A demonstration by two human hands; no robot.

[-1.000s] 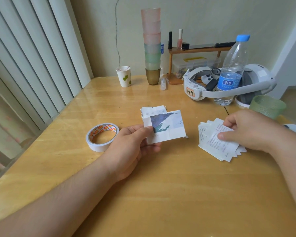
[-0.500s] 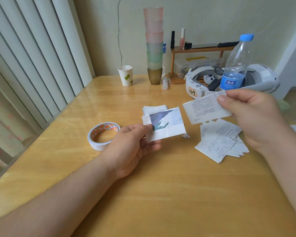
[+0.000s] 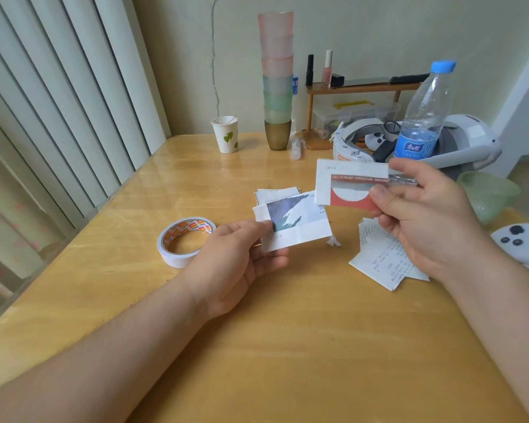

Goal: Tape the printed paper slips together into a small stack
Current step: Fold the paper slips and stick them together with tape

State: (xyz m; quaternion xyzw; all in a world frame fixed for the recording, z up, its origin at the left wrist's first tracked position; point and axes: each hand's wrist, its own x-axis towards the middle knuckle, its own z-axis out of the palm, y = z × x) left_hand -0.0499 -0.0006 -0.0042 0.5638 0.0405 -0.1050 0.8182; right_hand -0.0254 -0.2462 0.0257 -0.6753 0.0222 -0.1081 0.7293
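Note:
My left hand pinches a small stack of paper slips by its left edge; the top slip shows a blue and white picture. My right hand holds a single slip with a red printed picture in the air, just up and right of the stack, thumb on its front. Below the right hand a loose pile of text-printed slips lies fanned on the wooden table. A roll of tape lies flat to the left of my left hand.
At the back stand a paper cup, a tall stack of plastic cups, a small wooden shelf, a white headset and a water bottle. A green cup and a white controller sit at right.
My right hand lifted one slip off the loose pile, turned it so the red picture side faces me, and brought it left toward the stack held by my left hand.

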